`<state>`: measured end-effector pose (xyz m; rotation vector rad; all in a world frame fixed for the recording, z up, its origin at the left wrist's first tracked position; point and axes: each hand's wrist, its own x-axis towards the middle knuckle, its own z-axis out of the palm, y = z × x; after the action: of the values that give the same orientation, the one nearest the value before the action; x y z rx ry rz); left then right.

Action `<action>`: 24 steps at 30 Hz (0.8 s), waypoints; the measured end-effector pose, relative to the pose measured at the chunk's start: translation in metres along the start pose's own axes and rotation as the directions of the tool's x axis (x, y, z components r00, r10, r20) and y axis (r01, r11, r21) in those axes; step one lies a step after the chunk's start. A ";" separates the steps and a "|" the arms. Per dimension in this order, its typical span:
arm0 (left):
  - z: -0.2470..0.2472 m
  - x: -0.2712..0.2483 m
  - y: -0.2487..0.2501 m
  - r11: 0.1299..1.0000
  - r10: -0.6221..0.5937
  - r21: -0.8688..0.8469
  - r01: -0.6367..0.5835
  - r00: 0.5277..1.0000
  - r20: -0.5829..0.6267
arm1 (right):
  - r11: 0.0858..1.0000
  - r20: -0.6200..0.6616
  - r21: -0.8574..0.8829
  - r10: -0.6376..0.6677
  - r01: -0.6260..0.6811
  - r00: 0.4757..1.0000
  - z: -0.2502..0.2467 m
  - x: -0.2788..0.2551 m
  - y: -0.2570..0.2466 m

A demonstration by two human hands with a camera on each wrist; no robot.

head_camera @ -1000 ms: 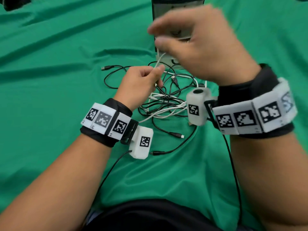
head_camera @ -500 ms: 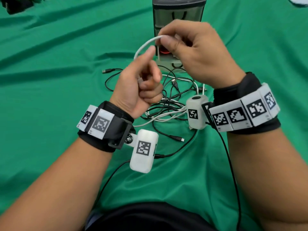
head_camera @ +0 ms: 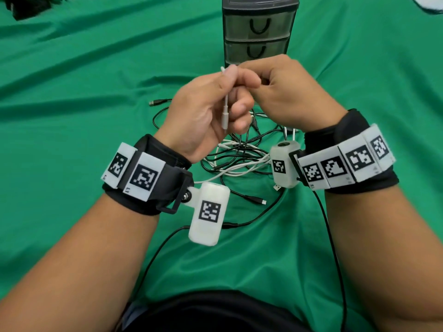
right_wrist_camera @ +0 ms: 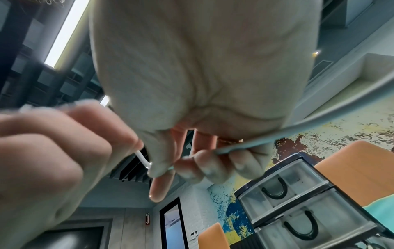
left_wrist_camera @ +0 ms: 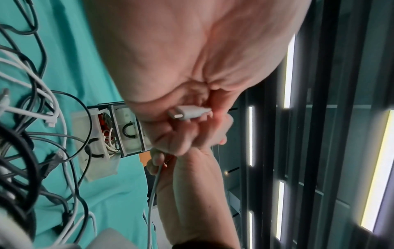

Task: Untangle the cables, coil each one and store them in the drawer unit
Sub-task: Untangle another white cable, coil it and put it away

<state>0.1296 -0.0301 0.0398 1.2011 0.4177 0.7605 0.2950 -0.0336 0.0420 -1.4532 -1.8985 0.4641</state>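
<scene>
My left hand [head_camera: 203,116] pinches the thin white charging cable [head_camera: 225,109] near its plug, and my right hand [head_camera: 285,92] pinches it just beside, above the green cloth's [head_camera: 72,140] middle. It looks light, limp and slippery; I'd hold it by the plug. One tangled heap of black and white cables [head_camera: 239,152], uncountable; one dark three-drawer unit [head_camera: 259,25] toward the far edge.

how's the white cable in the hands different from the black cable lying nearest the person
The white cable is held up off the cloth; the black cable lies loose on the green cloth. The left hand and right hand both pinch the white cable; nothing touches the black cable. Colours differ: white against black. Both have a free plug end showing.
</scene>
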 end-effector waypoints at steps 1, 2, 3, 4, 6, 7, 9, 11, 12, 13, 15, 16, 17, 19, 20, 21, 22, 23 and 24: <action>0.001 0.001 0.000 1.000 -0.009 -0.008 0.009 1.000 -0.011 | 1.000 0.024 -0.012 0.016 -0.016 1.000 0.001 -0.001 -0.001; 0.001 0.001 0.000 1.000 -0.016 -0.019 0.016 1.000 -0.019 | 0.999 0.043 -0.022 0.029 -0.028 0.999 0.002 -0.001 -0.002; 0.001 0.002 0.001 0.999 -0.022 -0.036 0.021 0.999 -0.030 | 0.999 0.059 -0.025 0.024 -0.023 0.998 0.004 -0.001 -0.003; 0.001 0.003 0.003 0.998 -0.027 -0.059 0.024 0.998 -0.053 | 1.000 0.073 -0.016 0.019 -0.018 0.997 0.007 -0.001 -0.006; -0.002 0.004 0.009 0.993 -0.017 -0.118 0.003 0.992 -0.121 | 1.000 0.085 -0.007 0.012 -0.012 0.996 0.011 0.001 -0.009; -0.005 0.004 0.013 0.988 0.003 -0.155 -0.027 0.988 -0.153 | 1.000 0.080 -0.010 0.021 -0.020 0.997 0.012 0.002 -0.011; -0.013 0.008 0.023 0.963 0.080 -0.232 -0.133 0.970 -0.228 | 0.999 0.093 -0.030 0.030 -0.028 0.995 0.014 0.002 -0.015; -0.023 0.013 0.036 0.915 0.176 -0.296 -0.274 0.932 -0.318 | 0.996 0.144 -0.081 0.032 -0.021 0.989 0.017 0.002 -0.019; -0.028 0.015 0.044 0.884 0.218 -0.322 -0.339 0.908 -0.356 | 0.995 0.172 -0.093 0.036 -0.020 0.985 0.019 0.001 -0.022; -0.032 0.018 0.051 0.856 0.259 -0.335 -0.394 0.887 -0.382 | 0.996 0.194 -0.090 0.032 -0.014 0.980 0.021 0.000 -0.026; -0.034 0.024 0.058 0.845 0.334 -0.274 -0.460 0.853 -0.401 | 0.998 0.212 -0.056 0.020 -0.008 0.977 0.024 -0.001 -0.032; -0.034 0.027 0.058 0.865 0.364 -0.186 -0.467 0.837 -0.407 | 0.998 0.224 -0.055 0.015 -0.003 0.975 0.023 -0.002 -0.034; -0.034 0.029 0.055 0.887 0.400 -0.048 -0.458 0.818 -0.413 | 0.997 0.249 -0.072 0.010 0.008 0.968 0.021 -0.002 -0.036; -0.036 0.032 0.045 0.850 0.507 0.365 -0.381 0.779 -0.369 | 0.993 0.314 -0.114 0.001 0.036 0.949 0.015 -0.006 -0.039; -0.036 0.032 0.039 0.767 0.533 0.567 -0.300 0.789 -0.304 | 0.992 0.336 -0.123 0.003 0.041 0.942 0.011 -0.008 -0.041; -0.037 0.031 0.033 0.662 0.516 0.721 -0.205 0.822 -0.240 | 0.991 0.344 -0.130 0.009 0.039 0.939 0.006 -0.009 -0.042; -0.038 0.030 0.028 0.575 0.458 0.810 -0.117 0.866 -0.199 | 0.990 0.334 -0.137 0.014 0.033 0.943 0.000 -0.011 -0.043; -0.038 0.028 0.023 0.527 0.382 0.848 -0.054 0.906 -0.179 | 0.990 0.307 -0.137 0.018 0.026 0.952 -0.005 -0.012 -0.044; -0.037 0.026 0.019 0.499 0.304 0.866 -0.008 0.938 -0.166 | 0.992 0.264 -0.127 0.019 0.015 0.964 -0.010 -0.013 -0.044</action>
<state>0.1173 0.0172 0.0478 2.1100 1.0446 0.9331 0.2733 -0.0605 0.0731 -1.5383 -2.1726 0.5702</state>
